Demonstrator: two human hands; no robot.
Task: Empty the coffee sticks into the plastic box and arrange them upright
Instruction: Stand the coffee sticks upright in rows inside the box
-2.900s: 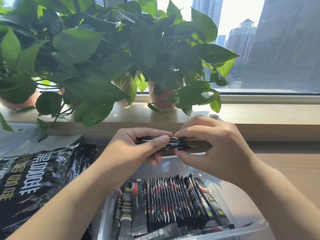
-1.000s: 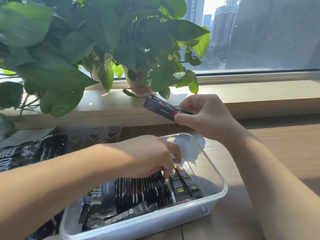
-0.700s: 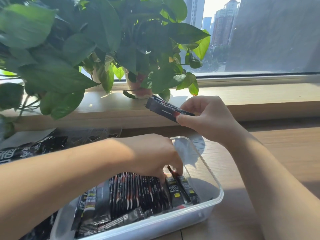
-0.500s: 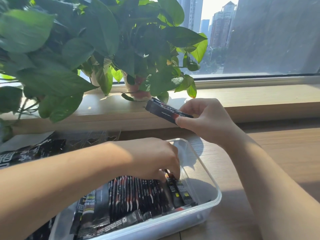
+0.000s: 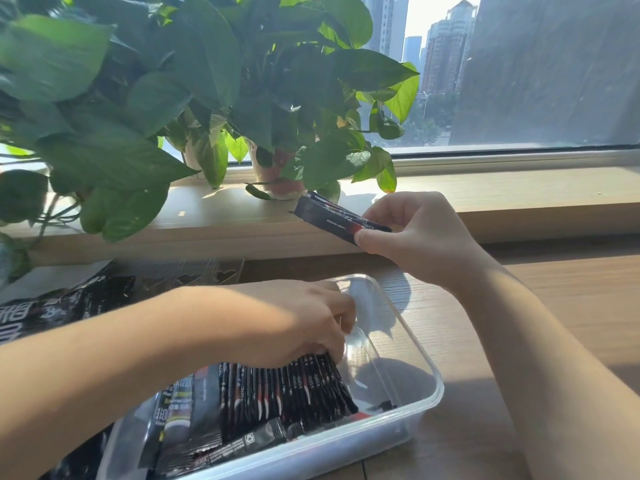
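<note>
**Q.** Pinching what with the right hand point(image 5: 415, 237)?

**A.** Pinching a small bundle of coffee sticks point(image 5: 329, 216) between the thumb and curled fingers. Holding it in the air, above and beyond the far rim of the plastic box point(image 5: 346, 441). Tilting it, with the free end pointing up and to the left.

**Q.** Doing what with the left hand point(image 5: 298, 323)?

**A.** Reaching into the box from its left side. Curling the fingers down over the top ends of the row of coffee sticks point(image 5: 294, 393), with the fingertips at the row's right-hand end. Cannot tell whether pinching a single stick or only pressing on the tops.

**Q.** Arranged how, inside the box?

**A.** Packed on edge, side by side, across the left and middle of the box, leaning slightly. Lying flat against the near wall of the box, one loose stick point(image 5: 256, 439). Standing at the row's left end, wider sachets point(image 5: 187, 407).

**Q.** Surrounded by what?

**A.** Resting on a wooden table point(image 5: 571, 306). Lying left of the box, a black pouch point(image 5: 52, 306). Standing beyond the box on the windowsill point(image 5: 519, 199), a potted plant point(image 5: 207, 98).
</note>
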